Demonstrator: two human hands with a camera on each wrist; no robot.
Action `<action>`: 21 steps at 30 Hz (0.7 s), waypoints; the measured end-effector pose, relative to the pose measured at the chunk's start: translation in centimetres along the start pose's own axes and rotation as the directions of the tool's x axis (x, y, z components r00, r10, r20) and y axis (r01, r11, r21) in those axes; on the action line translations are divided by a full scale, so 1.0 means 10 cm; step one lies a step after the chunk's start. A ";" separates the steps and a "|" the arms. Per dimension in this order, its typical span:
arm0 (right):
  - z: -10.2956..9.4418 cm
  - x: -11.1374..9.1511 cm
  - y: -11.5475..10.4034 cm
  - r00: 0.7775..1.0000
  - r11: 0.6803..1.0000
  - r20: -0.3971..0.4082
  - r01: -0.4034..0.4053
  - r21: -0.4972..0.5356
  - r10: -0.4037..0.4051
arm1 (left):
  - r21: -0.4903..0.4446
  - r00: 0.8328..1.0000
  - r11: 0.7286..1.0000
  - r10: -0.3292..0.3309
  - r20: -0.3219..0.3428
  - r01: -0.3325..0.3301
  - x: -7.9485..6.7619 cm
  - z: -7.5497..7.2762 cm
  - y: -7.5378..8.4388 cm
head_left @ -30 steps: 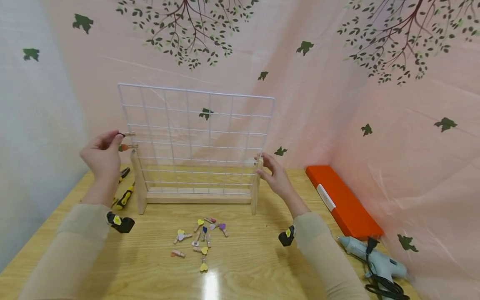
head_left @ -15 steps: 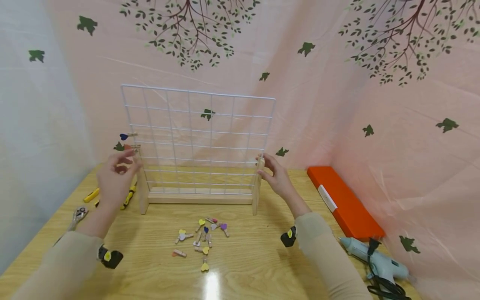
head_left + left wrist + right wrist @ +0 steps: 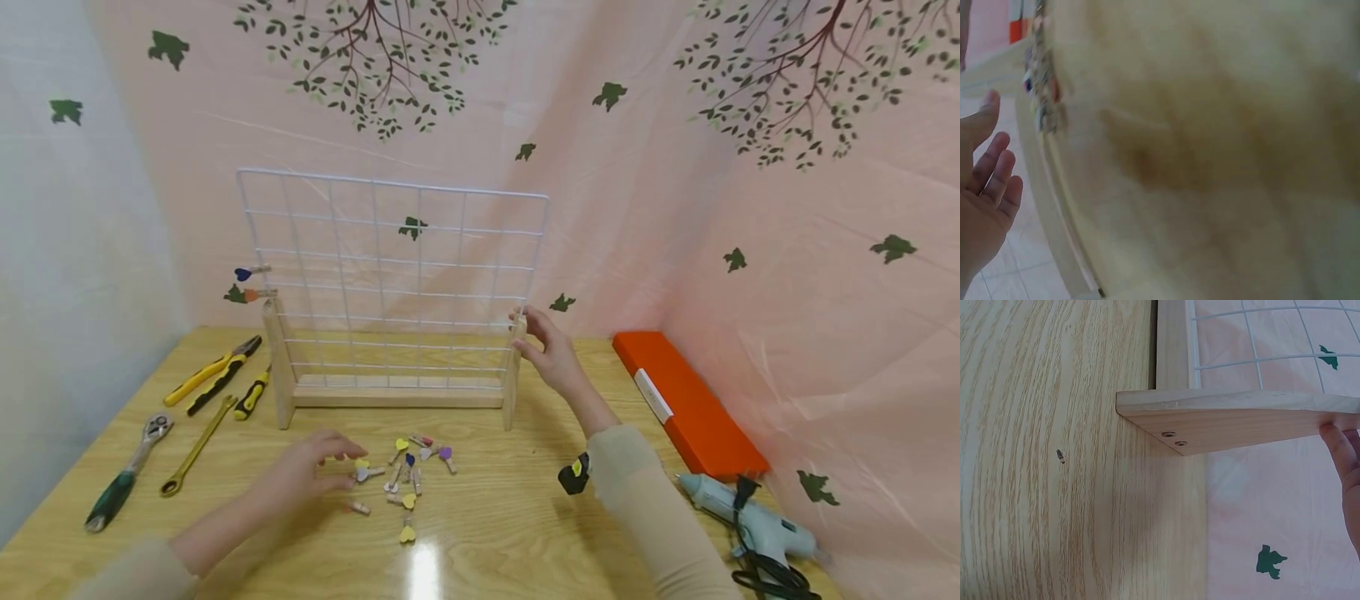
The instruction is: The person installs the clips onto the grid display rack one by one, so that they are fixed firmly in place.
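Observation:
A white wire grid stands upright in a wooden stand. My right hand holds the top of the stand's right post, thumb on its outer side. On the grid's left edge are two small wooden clothespins, one with a dark blue heart, one with an orange end. My left hand hovers at the left of a loose heap of mini clothespins, fingers apart and nothing between them. Beside its fingertips is a clothespin with a pale heart. Yellow and purple hearts top others in the heap.
Left of the stand lie pliers, a screwdriver, a yellow wrench and a green-handled ratchet. At right are an orange box and a glue gun with its black cord. A leaf-printed curtain hangs behind.
My left hand has let go of the blue-heart clothespin, which stays on the grid's left edge, and has come down to the heap. The right hand keeps its hold on the post.

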State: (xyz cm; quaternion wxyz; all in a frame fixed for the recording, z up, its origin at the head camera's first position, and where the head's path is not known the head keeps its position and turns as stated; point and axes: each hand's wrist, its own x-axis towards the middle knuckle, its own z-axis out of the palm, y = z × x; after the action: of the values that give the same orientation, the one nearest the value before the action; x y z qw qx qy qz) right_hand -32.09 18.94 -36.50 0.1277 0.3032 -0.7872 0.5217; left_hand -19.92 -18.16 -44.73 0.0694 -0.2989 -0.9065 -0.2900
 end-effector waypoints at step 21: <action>-0.02 -0.03 -0.04 1.000 1.000 -0.004 0.025 -0.011 -0.025 | -0.051 0.963 0.987 0.160 0.218 -0.153 -0.11 0.09 0.07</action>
State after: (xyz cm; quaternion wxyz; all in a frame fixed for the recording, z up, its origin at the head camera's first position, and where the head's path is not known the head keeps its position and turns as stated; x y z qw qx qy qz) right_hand -31.66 19.06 -36.29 0.1378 0.3113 -0.7859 0.5162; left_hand -18.62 -17.74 -45.49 -0.0142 -0.4010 -0.8771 -0.2638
